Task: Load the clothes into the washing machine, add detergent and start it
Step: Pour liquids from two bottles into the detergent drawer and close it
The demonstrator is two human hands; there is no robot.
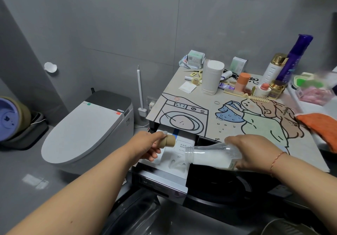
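Note:
The washing machine's detergent drawer (164, 178) is pulled out at the centre. My right hand (253, 152) grips a clear plastic bottle (211, 155) holding white detergent, tipped almost flat with its open mouth over the drawer's compartments. My left hand (147, 143) holds the bottle's tan cap (168, 140) above the drawer's left side. Below the drawer, the dark round door (138, 214) of the machine is partly in view. No clothes are visible through it.
A printed cartoon mat (228, 114) covers the machine top, crowded at the back with a paper roll (211, 77), bottles and toiletries. An orange cloth (319, 127) lies at the right edge. A white toilet (85, 130) stands left, with a brush (140, 92) beside it.

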